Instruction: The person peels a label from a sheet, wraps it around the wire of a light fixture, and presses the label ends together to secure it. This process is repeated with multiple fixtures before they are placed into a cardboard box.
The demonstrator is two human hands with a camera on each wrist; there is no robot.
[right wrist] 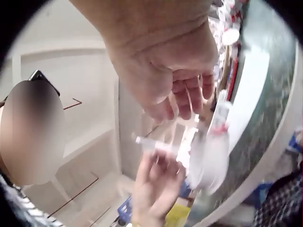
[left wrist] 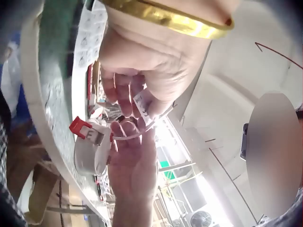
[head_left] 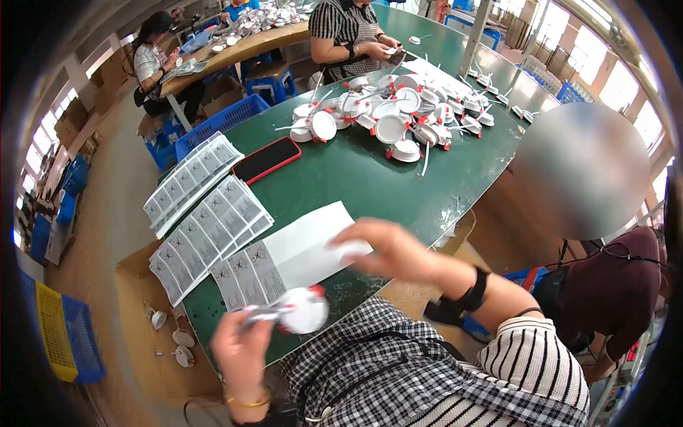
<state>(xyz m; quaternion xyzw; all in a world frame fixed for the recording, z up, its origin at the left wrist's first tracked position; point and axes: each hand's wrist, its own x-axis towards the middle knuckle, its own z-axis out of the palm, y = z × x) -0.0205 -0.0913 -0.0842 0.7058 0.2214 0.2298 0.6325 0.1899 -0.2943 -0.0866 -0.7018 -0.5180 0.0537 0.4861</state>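
Note:
My left hand (head_left: 242, 349) is over the table's near edge, pinching the white cable end of a small round downlight (head_left: 306, 313). In the left wrist view a printed white tag (left wrist: 143, 108) shows at the thumb, and the thin cable (left wrist: 137, 136) runs to the lamp body with its red clip (left wrist: 78, 126). To the right, my right hand (head_left: 395, 252) is raised above a white sheet (head_left: 316, 238); its fingers are loosely bent with nothing between them, as the right wrist view also shows. Blur softens both hands and the lamp in the head view.
Printed sheets (head_left: 210, 231) lie at the table's left, beside a red-edged phone (head_left: 269, 159). Many downlights are heaped (head_left: 391, 128) farther back. A cardboard box (head_left: 142, 359) with several lamps stands below the left edge. One person works across the table; another is at the right.

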